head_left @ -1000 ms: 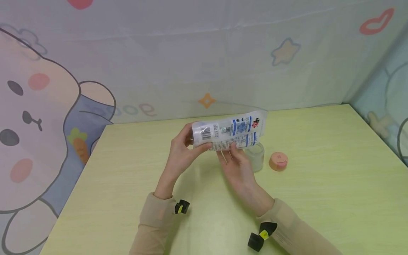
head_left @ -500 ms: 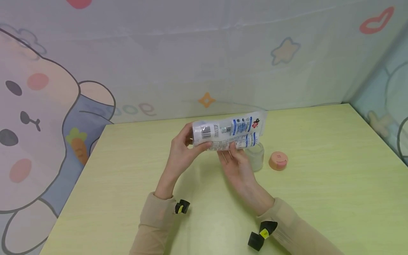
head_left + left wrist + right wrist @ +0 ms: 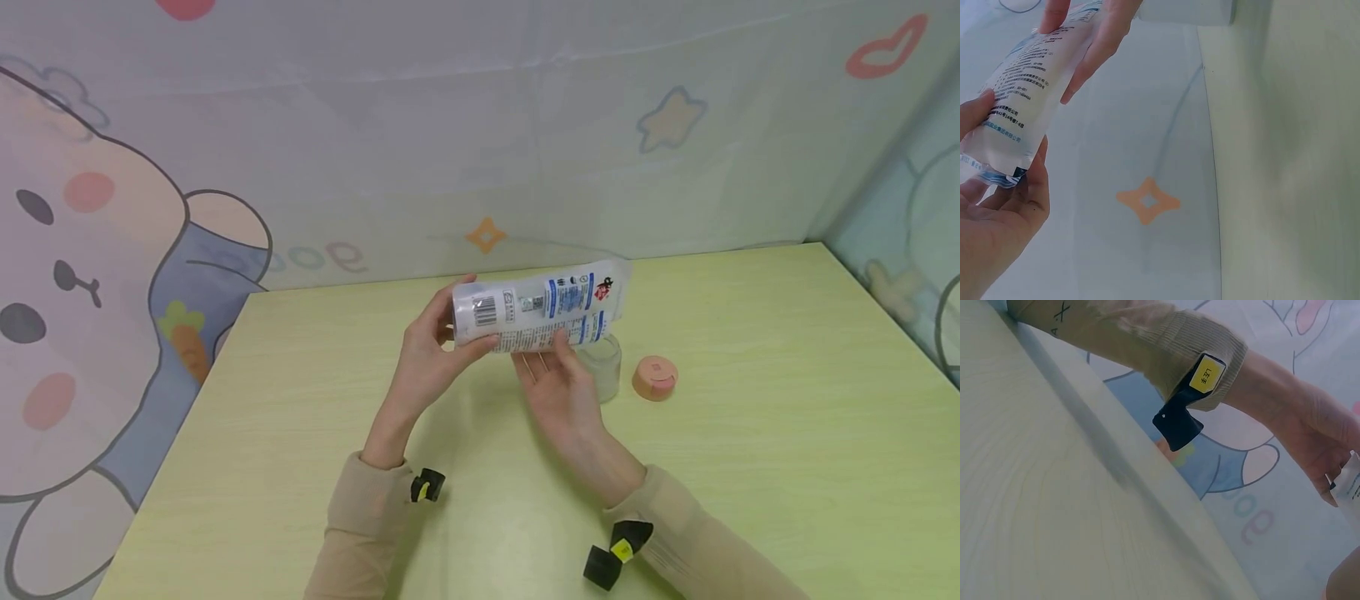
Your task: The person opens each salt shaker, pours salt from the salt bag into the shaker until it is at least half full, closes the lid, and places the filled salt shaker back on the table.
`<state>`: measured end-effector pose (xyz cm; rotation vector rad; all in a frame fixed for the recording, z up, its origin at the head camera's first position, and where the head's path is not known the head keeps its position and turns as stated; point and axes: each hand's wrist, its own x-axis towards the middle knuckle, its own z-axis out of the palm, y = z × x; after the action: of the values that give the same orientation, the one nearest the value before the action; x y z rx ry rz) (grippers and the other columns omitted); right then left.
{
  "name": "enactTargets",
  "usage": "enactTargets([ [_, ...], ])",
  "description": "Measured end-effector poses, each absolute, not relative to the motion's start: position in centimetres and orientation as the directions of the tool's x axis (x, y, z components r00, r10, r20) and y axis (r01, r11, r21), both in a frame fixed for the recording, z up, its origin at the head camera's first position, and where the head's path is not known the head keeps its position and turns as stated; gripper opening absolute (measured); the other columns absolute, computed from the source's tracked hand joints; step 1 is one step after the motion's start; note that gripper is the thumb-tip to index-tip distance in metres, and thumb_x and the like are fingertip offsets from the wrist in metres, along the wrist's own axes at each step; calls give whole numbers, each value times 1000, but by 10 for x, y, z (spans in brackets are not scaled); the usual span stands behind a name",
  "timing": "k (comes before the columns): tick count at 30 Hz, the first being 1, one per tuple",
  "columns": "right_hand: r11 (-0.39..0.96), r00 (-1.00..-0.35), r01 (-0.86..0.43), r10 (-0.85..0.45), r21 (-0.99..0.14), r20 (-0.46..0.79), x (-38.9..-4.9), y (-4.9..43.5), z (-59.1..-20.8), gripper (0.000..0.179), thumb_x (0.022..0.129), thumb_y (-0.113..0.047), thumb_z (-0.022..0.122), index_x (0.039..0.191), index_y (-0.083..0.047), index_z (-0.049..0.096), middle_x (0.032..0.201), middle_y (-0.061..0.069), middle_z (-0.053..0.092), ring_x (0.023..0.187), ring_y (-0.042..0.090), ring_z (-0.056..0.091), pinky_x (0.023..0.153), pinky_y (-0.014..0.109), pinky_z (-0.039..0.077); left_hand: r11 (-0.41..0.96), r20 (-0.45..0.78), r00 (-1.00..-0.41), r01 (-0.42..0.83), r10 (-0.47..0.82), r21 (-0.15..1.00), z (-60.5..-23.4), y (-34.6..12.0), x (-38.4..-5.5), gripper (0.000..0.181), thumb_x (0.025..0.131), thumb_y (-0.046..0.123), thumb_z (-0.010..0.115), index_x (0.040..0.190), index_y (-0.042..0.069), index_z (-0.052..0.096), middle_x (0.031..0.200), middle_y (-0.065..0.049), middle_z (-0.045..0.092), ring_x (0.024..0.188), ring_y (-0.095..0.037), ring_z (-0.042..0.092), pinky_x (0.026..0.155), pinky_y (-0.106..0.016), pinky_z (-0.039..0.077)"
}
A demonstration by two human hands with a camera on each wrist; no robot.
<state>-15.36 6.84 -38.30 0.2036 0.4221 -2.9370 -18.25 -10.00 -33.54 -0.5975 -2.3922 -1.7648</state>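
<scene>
A full, soft white plastic bag (image 3: 525, 312) with blue print and a barcode is held up above the table, lying nearly sideways. My left hand (image 3: 431, 358) grips its left end, thumb on the printed face and fingers behind. Below the bag's middle, my right hand (image 3: 562, 396) holds it with the thumb on the front and the other fingers underneath. The left wrist view shows both hands around the bag (image 3: 1016, 106), its sealed end toward my left palm. Behind the right hand stands a clear uncapped jar (image 3: 609, 375), partly covered by hand and bag.
A round pink-orange lid (image 3: 656, 379) lies on the pale yellow-green table (image 3: 765, 433), just right of the jar. A printed cloth (image 3: 375, 150) hangs along the table's back edge. Each sleeve cuff carries a black wrist camera (image 3: 427, 485).
My right thumb has slid slightly up and right on the bag's face. A left fingertip now shows above the bag's top edge. Bag, jar and lid stay practically in place.
</scene>
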Motion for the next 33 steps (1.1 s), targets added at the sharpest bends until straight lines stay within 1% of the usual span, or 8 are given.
enactTargets([
  [5, -944, -976, 190, -151, -269, -158, -154, 68, -382, 31, 99, -26, 48, 130, -24, 43, 119, -5, 62, 116, 10, 58, 116, 30, 31, 248, 311, -909, 380, 276, 891, -334, -101, -182, 81, 81, 8, 75, 149, 22, 34, 121, -8, 57, 96, -17, 53, 77, -21, 46],
  [11, -946, -974, 198, -161, -256, -157, -154, 69, -381, 32, 99, -24, 49, 131, -24, 44, 120, -5, 61, 117, 10, 58, 116, 29, 31, 241, 304, -905, 379, 299, 893, -335, -100, -182, 88, 83, 6, 73, 153, 23, 23, 128, -9, 53, 101, -17, 53, 83, -23, 47],
  [15, -949, -974, 197, -161, -247, -159, -154, 69, -380, 29, 99, -24, 48, 128, -23, 45, 118, -4, 62, 115, 10, 59, 116, 30, 31, 258, 294, -902, 380, 315, 888, -335, -100, -182, 96, 81, 4, 75, 155, 21, 16, 133, -8, 49, 105, -18, 52, 87, -26, 47],
  [19, -951, -976, 191, -159, -244, -145, -153, 69, -380, 26, 100, -24, 47, 126, -23, 45, 117, -4, 62, 116, 11, 59, 117, 31, 30, 274, 277, -901, 373, 333, 886, -335, -101, -182, 108, 77, -2, 75, 156, 22, 7, 138, -8, 46, 108, -21, 51, 91, -29, 47],
  [23, -957, -977, 184, -155, -224, -144, -153, 70, -381, 24, 100, -24, 47, 124, -22, 46, 116, -3, 63, 116, 12, 59, 117, 31, 29, 279, 274, -895, 380, 353, 882, -335, -101, -182, 110, 78, -6, 72, 156, 23, 0, 141, -9, 43, 113, -22, 51, 94, -32, 47],
  [26, -961, -977, 179, -148, -212, -153, -154, 71, -381, 24, 100, -25, 48, 123, -20, 46, 116, -2, 63, 115, 13, 59, 117, 32, 29, 267, 297, -885, 402, 359, 876, -335, -101, -183, 107, 80, -6, 71, 155, 24, 1, 142, -10, 44, 115, -22, 50, 96, -34, 48],
  [28, -963, -976, 179, -149, -202, -156, -154, 71, -381, 26, 100, -26, 47, 124, -18, 45, 116, -1, 62, 115, 13, 59, 117, 32, 29, 248, 310, -883, 408, 353, 879, -335, -101, -182, 104, 80, -7, 71, 156, 24, 6, 139, -11, 45, 115, -22, 50, 97, -32, 47],
  [33, -962, -976, 185, -156, -203, -152, -155, 71, -381, 27, 100, -27, 47, 125, -19, 45, 115, -2, 62, 114, 13, 59, 117, 31, 29, 202, 342, -884, 416, 320, 887, -335, -100, -181, 90, 79, -6, 73, 151, 23, 27, 133, -8, 49, 109, -18, 50, 87, -23, 46],
])
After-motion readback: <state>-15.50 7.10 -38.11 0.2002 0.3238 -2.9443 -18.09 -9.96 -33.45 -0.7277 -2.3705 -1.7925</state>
